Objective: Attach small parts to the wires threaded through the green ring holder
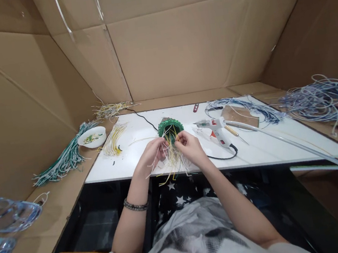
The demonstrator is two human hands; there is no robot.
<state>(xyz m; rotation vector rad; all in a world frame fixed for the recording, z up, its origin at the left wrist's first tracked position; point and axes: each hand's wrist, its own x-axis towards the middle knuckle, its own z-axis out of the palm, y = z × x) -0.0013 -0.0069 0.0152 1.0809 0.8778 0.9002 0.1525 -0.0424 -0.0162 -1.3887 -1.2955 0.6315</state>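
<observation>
Head: strands (175,157) reach past tabletop (137,124) edge; glue gun (218,126) near right hand (190,146).

The left forearm (134,198) slants up toward one o'clock, the right forearm (232,195) toward eleven, so the two lean inward. The right hand (190,146) sits at three o'clock from the left hand (156,151), near it but apart. Both hands are curled, thumbs and fingers drawn together in a light pinch (the two pinches roughly face each other). Both wrists look fairly straight, nearly level.
</observation>
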